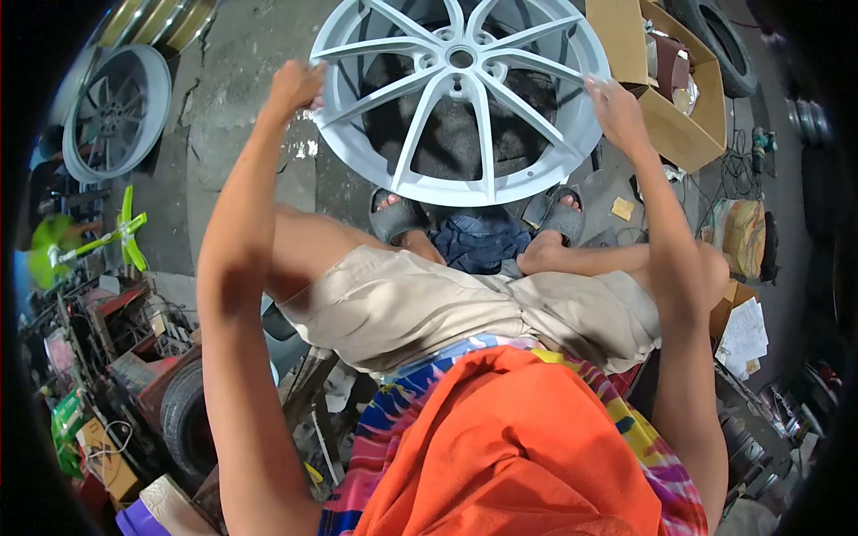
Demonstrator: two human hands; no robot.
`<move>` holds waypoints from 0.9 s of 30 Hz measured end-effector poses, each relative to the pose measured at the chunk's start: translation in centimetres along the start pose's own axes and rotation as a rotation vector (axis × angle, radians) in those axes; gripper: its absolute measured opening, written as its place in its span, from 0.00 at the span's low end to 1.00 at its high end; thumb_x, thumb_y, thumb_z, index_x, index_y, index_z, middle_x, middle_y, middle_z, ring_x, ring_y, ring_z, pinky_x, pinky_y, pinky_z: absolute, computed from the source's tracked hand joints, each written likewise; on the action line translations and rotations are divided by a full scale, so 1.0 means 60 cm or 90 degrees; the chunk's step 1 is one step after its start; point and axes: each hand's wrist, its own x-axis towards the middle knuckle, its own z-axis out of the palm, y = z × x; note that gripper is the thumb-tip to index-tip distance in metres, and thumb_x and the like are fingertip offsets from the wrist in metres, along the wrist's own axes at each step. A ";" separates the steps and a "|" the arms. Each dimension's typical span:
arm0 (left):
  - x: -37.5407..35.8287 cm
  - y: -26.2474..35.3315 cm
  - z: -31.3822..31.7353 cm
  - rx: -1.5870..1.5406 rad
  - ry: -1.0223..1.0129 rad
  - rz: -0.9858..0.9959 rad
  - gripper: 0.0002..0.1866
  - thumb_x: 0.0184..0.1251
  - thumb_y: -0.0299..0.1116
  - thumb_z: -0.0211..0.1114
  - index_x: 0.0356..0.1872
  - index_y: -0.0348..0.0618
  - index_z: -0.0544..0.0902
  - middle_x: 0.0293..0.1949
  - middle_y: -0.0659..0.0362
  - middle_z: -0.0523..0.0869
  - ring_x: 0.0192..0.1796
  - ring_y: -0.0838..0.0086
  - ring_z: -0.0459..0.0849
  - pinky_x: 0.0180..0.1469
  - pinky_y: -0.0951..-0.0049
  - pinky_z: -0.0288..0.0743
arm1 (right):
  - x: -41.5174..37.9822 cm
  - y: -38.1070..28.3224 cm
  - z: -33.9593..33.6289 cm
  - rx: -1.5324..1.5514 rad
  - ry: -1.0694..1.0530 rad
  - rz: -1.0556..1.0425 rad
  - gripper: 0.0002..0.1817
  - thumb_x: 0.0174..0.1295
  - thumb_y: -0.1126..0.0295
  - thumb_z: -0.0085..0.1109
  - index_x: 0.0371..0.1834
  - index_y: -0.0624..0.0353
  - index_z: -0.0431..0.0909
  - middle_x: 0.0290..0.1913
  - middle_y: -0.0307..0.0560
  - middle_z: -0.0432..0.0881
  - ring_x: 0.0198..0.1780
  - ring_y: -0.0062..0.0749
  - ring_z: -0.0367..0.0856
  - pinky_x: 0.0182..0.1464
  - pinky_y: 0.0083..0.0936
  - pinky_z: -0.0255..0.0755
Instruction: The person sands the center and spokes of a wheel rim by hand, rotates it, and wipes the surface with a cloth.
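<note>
STEP: steadying wheel rim [460,98] upright on concrete floor [241,116], just ahead of sandalled feet | GRIP: left hand [295,87] and right hand [613,109] on opposite rim edges, fingers curled around lip | ADVICE: keep grips level, brace base against feet, turn slowly | MATERIAL: smooth pale-grey primed metal, slim paired spokes, round hub | NEARBY: cardboard box [666,107]

No legible text anywhere.

Both bare arms stretch forward and apart, elbows almost straight. The left hand [297,87] is curled shut in a grip, knuckles up. The right hand [615,112] is closed too, fingers wrapped forward, wrist slightly bent.
</note>
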 end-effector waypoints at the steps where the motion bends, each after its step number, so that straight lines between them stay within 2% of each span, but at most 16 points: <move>1: 0.007 0.014 0.015 -0.004 -0.001 0.006 0.31 0.79 0.58 0.57 0.32 0.35 0.88 0.24 0.55 0.88 0.29 0.65 0.90 0.34 0.64 0.84 | -0.011 0.002 -0.026 -0.022 -0.052 0.020 0.24 0.80 0.53 0.48 0.53 0.60 0.87 0.43 0.66 0.85 0.49 0.67 0.82 0.53 0.52 0.75; 3: 0.039 0.016 0.077 0.161 -0.059 0.288 0.37 0.79 0.64 0.52 0.32 0.35 0.88 0.26 0.53 0.89 0.28 0.64 0.89 0.37 0.65 0.84 | -0.042 0.038 -0.061 -0.004 -0.084 0.024 0.23 0.79 0.53 0.50 0.50 0.61 0.87 0.41 0.65 0.85 0.47 0.64 0.83 0.51 0.50 0.75; 5: 0.043 -0.005 0.157 0.198 -0.021 0.341 0.44 0.78 0.69 0.45 0.31 0.32 0.89 0.25 0.49 0.89 0.29 0.61 0.91 0.42 0.63 0.86 | -0.087 0.061 -0.076 0.023 -0.122 0.035 0.22 0.79 0.54 0.51 0.48 0.62 0.87 0.40 0.64 0.85 0.45 0.61 0.84 0.50 0.49 0.75; 6: 0.007 0.017 0.166 -0.070 -0.226 0.050 0.46 0.78 0.70 0.41 0.31 0.33 0.90 0.25 0.48 0.89 0.31 0.58 0.91 0.46 0.60 0.84 | -0.099 0.067 -0.081 0.062 -0.234 0.085 0.21 0.78 0.56 0.52 0.49 0.62 0.88 0.40 0.59 0.86 0.44 0.51 0.84 0.50 0.43 0.76; 8: -0.022 0.047 0.150 0.041 -0.167 0.026 0.48 0.78 0.70 0.35 0.30 0.35 0.90 0.24 0.49 0.88 0.33 0.57 0.91 0.51 0.58 0.81 | -0.112 0.072 -0.088 0.144 -0.450 0.174 0.19 0.76 0.58 0.53 0.51 0.61 0.88 0.42 0.49 0.88 0.43 0.30 0.84 0.50 0.32 0.77; 9: -0.023 0.044 0.154 0.085 -0.133 0.047 0.49 0.77 0.71 0.34 0.29 0.37 0.91 0.24 0.50 0.88 0.34 0.56 0.91 0.53 0.58 0.80 | -0.120 0.043 -0.086 0.149 -0.445 0.176 0.19 0.76 0.58 0.53 0.51 0.61 0.88 0.42 0.49 0.88 0.43 0.30 0.84 0.50 0.32 0.77; 11: -0.008 0.038 0.160 0.113 -0.142 0.042 0.49 0.76 0.72 0.33 0.29 0.39 0.91 0.26 0.51 0.89 0.38 0.56 0.91 0.55 0.58 0.79 | -0.120 -0.025 -0.059 0.461 -0.448 0.419 0.24 0.78 0.51 0.55 0.57 0.62 0.86 0.53 0.49 0.86 0.45 0.31 0.84 0.55 0.27 0.80; 15: -0.009 0.039 0.159 0.160 -0.148 0.035 0.50 0.73 0.77 0.30 0.31 0.44 0.93 0.29 0.52 0.90 0.48 0.54 0.89 0.62 0.57 0.74 | -0.110 -0.068 -0.006 0.546 -0.409 0.499 0.25 0.72 0.54 0.57 0.60 0.64 0.83 0.56 0.50 0.85 0.49 0.32 0.85 0.52 0.30 0.82; 17: -0.022 0.043 0.162 0.148 -0.142 0.035 0.52 0.71 0.79 0.30 0.31 0.43 0.93 0.30 0.51 0.90 0.49 0.53 0.89 0.63 0.58 0.74 | -0.098 -0.085 -0.013 0.497 -0.306 0.573 0.26 0.70 0.53 0.57 0.56 0.67 0.85 0.53 0.55 0.86 0.48 0.34 0.85 0.48 0.34 0.84; 19: -0.034 0.039 0.168 0.136 -0.135 0.021 0.53 0.70 0.80 0.30 0.31 0.42 0.93 0.30 0.50 0.90 0.50 0.53 0.89 0.63 0.58 0.73 | -0.079 -0.086 -0.022 0.478 -0.285 0.554 0.25 0.70 0.53 0.57 0.54 0.66 0.86 0.52 0.55 0.87 0.47 0.35 0.85 0.47 0.36 0.84; 21: -0.046 0.029 0.199 -0.043 -0.149 0.009 0.54 0.66 0.84 0.42 0.31 0.32 0.87 0.20 0.58 0.79 0.27 0.70 0.79 0.31 0.66 0.70 | -0.053 -0.036 0.009 0.425 -0.201 0.523 0.25 0.69 0.52 0.55 0.50 0.65 0.88 0.45 0.53 0.89 0.44 0.36 0.86 0.43 0.37 0.83; 23: -0.100 0.059 0.225 -0.172 -0.193 -0.057 0.54 0.65 0.85 0.45 0.39 0.30 0.86 0.23 0.64 0.75 0.21 0.75 0.69 0.25 0.72 0.63 | -0.006 0.061 0.054 0.403 -0.129 0.450 0.25 0.70 0.52 0.53 0.50 0.62 0.89 0.43 0.51 0.90 0.45 0.36 0.86 0.43 0.38 0.81; 24: -0.121 0.073 0.239 -0.258 -0.252 -0.096 0.52 0.66 0.82 0.48 0.45 0.29 0.84 0.25 0.65 0.75 0.22 0.77 0.68 0.25 0.74 0.62 | 0.026 0.073 0.053 0.361 -0.064 0.434 0.25 0.71 0.52 0.51 0.49 0.61 0.90 0.43 0.51 0.91 0.45 0.37 0.86 0.46 0.37 0.80; 25: -0.129 0.074 0.265 -0.304 -0.296 -0.095 0.49 0.70 0.79 0.51 0.49 0.29 0.82 0.25 0.63 0.77 0.24 0.78 0.71 0.27 0.73 0.67 | 0.054 0.072 0.047 0.322 0.001 0.417 0.26 0.72 0.51 0.50 0.48 0.60 0.90 0.43 0.52 0.91 0.46 0.39 0.87 0.48 0.37 0.79; 26: -0.149 0.088 0.285 -0.287 -0.290 -0.065 0.47 0.73 0.76 0.50 0.50 0.27 0.81 0.27 0.60 0.81 0.25 0.74 0.76 0.32 0.71 0.73 | 0.057 0.038 0.020 0.360 0.023 0.342 0.25 0.73 0.51 0.49 0.49 0.58 0.91 0.47 0.55 0.91 0.50 0.48 0.87 0.56 0.40 0.76; 27: -0.164 0.102 0.293 -0.262 -0.302 -0.044 0.46 0.74 0.73 0.51 0.49 0.25 0.80 0.31 0.54 0.85 0.30 0.71 0.83 0.37 0.67 0.80 | 0.073 0.059 0.036 0.358 0.018 0.337 0.25 0.73 0.51 0.49 0.49 0.58 0.91 0.47 0.55 0.91 0.50 0.48 0.87 0.56 0.40 0.76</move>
